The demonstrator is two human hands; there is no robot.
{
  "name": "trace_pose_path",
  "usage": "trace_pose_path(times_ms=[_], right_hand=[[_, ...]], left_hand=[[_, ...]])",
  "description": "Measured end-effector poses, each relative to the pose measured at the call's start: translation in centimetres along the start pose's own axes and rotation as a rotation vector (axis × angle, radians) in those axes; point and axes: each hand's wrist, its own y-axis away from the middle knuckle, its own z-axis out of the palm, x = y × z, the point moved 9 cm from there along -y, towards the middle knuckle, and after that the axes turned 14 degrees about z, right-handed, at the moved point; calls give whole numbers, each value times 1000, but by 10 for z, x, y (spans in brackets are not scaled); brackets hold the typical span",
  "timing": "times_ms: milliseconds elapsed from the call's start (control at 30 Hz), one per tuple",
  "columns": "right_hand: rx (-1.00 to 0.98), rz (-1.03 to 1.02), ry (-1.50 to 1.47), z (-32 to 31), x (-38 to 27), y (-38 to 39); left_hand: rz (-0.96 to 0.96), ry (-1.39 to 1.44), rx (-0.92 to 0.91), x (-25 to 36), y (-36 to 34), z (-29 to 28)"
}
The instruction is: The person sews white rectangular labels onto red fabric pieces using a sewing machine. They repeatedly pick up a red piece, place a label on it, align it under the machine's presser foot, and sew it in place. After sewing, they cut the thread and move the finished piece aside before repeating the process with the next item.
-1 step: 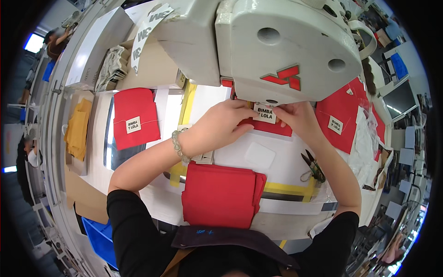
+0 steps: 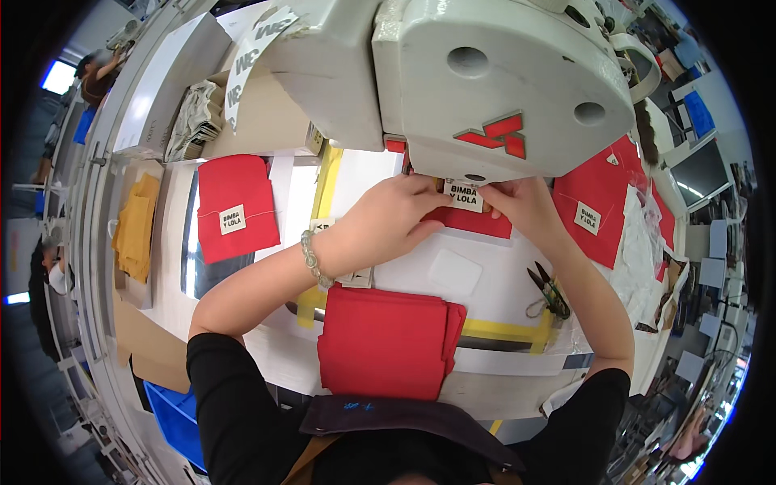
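Under the head of a white sewing machine [image 2: 505, 81], a small white fabric label [image 2: 463, 195] with dark print lies on a red fabric piece [image 2: 477, 222]. My left hand [image 2: 376, 217] holds the label's left edge with curled fingers, its thumb lower down over the red piece. At the right edge, the bent thumb and fingers of my right hand [image 2: 527, 212] pinch the label. The machine head hides the needle area and the far part of the red piece.
A red fabric stack [image 2: 384, 343] lies nearest me. Thread snips [image 2: 550, 291] rest right of it. Labelled red pieces lie at left [image 2: 236, 206] and right [image 2: 598, 214]. Farther left are yellow fabric [image 2: 137, 226] in a box and a carton of labels [image 2: 196, 121].
The label sits slightly higher, a little farther under the machine head. Both hands keep almost the same place.
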Motion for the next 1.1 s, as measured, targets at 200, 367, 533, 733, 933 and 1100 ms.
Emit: trace_pose_path(times_ms=[200,367,533,733,933,1100], right_hand=[[148,-160,68,-6,-16,-3],[181,-249,135,-7,-17,-6],[187,-303,164,-5,-24,-5],[151,-238,156,-4,-26,-5],[196,-360,308,3,-37,7],[405,-646,714,1,-44,34]], left_hand=[[89,-337,-151,16,4,12],[149,-440,-147,21,6,14],[150,-486,-173,22,7,19],[146,-589,-193,27,2,26],[136,-684,-218,31,1,39],[124,-532,-153,25,-1,25]])
